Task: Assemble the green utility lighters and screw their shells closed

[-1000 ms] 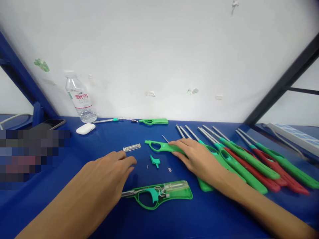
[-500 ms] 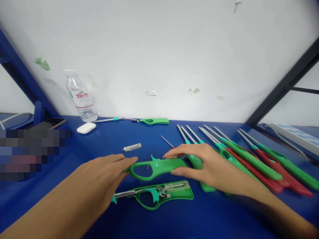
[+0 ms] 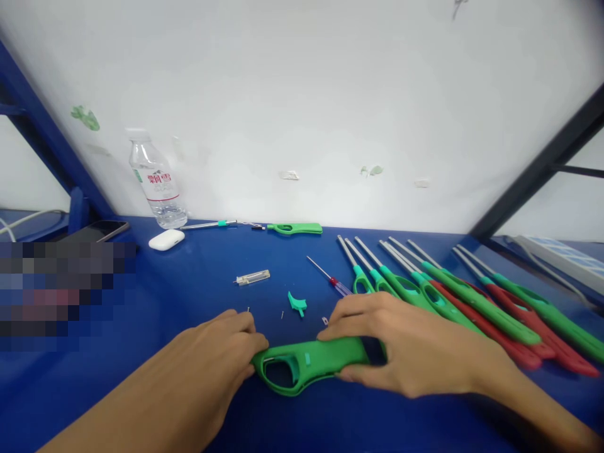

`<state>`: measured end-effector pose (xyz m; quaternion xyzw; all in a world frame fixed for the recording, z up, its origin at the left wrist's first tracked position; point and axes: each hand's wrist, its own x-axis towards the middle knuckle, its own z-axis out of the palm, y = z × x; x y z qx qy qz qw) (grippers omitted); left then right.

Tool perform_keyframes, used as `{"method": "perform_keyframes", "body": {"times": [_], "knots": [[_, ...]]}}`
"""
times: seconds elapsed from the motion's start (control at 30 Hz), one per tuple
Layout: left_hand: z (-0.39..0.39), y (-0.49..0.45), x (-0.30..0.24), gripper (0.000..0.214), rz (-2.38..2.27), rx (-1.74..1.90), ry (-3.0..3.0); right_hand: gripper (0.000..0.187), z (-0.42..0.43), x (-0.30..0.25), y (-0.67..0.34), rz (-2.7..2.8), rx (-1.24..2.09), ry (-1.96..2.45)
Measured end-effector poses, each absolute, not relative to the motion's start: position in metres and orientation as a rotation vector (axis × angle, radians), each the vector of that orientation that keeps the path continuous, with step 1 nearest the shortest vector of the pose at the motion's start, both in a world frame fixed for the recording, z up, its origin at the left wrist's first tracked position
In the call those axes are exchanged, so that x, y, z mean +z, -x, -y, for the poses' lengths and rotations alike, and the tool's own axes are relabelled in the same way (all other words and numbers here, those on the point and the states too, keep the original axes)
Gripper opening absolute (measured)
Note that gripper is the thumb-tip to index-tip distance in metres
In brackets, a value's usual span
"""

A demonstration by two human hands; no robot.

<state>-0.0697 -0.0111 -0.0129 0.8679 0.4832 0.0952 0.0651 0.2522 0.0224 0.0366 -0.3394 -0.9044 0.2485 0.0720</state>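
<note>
A green lighter casing (image 3: 325, 362) with a finger loop lies on the table before me, its upper half over the lower half; a gap shows along the near edge. My left hand (image 3: 221, 358) is closed on the loop end, hiding the metal tube. At the wide rear end, my right hand (image 3: 382, 343) pinches the casing between thumb and fingers. Just beyond lie a loose teal trigger (image 3: 297, 304), tiny screws (image 3: 282, 314) and a small metal piece (image 3: 325, 321). A screwdriver (image 3: 335, 284) with a clear and red handle points away from me, near my right hand.
Several green and red long lighters (image 3: 453, 308) lie fanned out at right. A clear fuel tank (image 3: 253, 277) is mid-table. Along the wall are a water bottle (image 3: 160, 189), a white case (image 3: 167, 240), a metal tube (image 3: 207, 224) and another green casing (image 3: 297, 228). A phone (image 3: 106, 229) lies at left.
Both hands have brought the upper casing half down and towards me onto the lower half. The inner parts are now mostly covered, and the loose trigger and screwdriver show more fully.
</note>
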Motion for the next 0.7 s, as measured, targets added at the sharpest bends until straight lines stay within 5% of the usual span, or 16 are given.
{"method": "perform_keyframes", "body": {"times": [0.7], "knots": [[-0.004,0.038,0.011,0.027,-1.601,-0.049,-2.454,0.02,-0.022,0.029,-0.251,2.779,0.766,1.096]]}}
